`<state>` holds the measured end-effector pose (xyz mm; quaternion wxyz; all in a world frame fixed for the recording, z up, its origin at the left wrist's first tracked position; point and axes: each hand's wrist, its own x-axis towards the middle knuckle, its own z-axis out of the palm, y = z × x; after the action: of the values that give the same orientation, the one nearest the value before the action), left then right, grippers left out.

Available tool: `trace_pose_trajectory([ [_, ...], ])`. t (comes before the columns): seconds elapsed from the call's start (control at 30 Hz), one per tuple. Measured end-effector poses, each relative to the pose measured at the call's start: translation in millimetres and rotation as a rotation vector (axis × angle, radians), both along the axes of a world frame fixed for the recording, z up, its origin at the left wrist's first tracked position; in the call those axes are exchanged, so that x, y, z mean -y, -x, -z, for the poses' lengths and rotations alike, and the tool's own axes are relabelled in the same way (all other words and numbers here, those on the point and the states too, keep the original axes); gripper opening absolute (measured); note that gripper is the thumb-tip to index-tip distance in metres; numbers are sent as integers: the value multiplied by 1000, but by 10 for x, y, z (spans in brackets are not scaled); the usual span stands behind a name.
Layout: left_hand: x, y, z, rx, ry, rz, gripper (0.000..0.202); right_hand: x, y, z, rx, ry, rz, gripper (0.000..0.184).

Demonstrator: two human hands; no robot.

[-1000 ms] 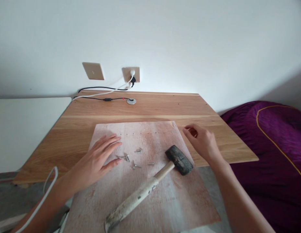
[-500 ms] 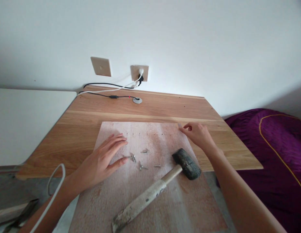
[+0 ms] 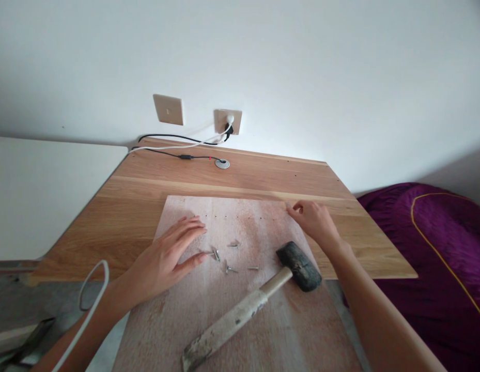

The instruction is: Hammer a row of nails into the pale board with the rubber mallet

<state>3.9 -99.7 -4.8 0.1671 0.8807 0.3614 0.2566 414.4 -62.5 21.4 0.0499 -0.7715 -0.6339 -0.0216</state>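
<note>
A thin reddish plywood board (image 3: 259,325) lies on a wooden table (image 3: 119,212) and overhangs its near edge. My left hand (image 3: 162,258) rests flat on the board with fingers stretched out, fingertips next to several loose nails (image 3: 228,256). My right hand (image 3: 315,219) is at the board's far right corner, thumb and forefinger pinched at the edge; what they hold is too small to make out. A mallet (image 3: 263,297) with a black head and a pale stained handle lies on the board between my arms. A row of small dots runs along the board's far edge.
A wall switch (image 3: 168,109) and a socket (image 3: 228,121) with black and white cables (image 3: 173,144) sit behind the table. A purple cushion (image 3: 437,258) fills the right side. A white cable loop (image 3: 93,289) hangs at my left forearm. A white surface (image 3: 42,191) adjoins on the left.
My right hand moved forward and left to the board's far right corner and pinched there. The view shifted slightly. My left hand stayed flat by the nails.
</note>
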Motion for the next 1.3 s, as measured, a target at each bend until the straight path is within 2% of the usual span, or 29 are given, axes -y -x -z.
trace_pose_trajectory([
  [0.73, 6, 2, -8, 29, 17, 0, 41, 22, 198, -121, 97, 58, 84, 48],
  [1.07, 5, 6, -8, 16, 18, 1, 40, 6, 222, -115, 142, 111, 106, 47],
  [1.3, 11, 0, -37, 21, 27, -4, 40, 19, 103, -94, 88, 38, 40, 39],
])
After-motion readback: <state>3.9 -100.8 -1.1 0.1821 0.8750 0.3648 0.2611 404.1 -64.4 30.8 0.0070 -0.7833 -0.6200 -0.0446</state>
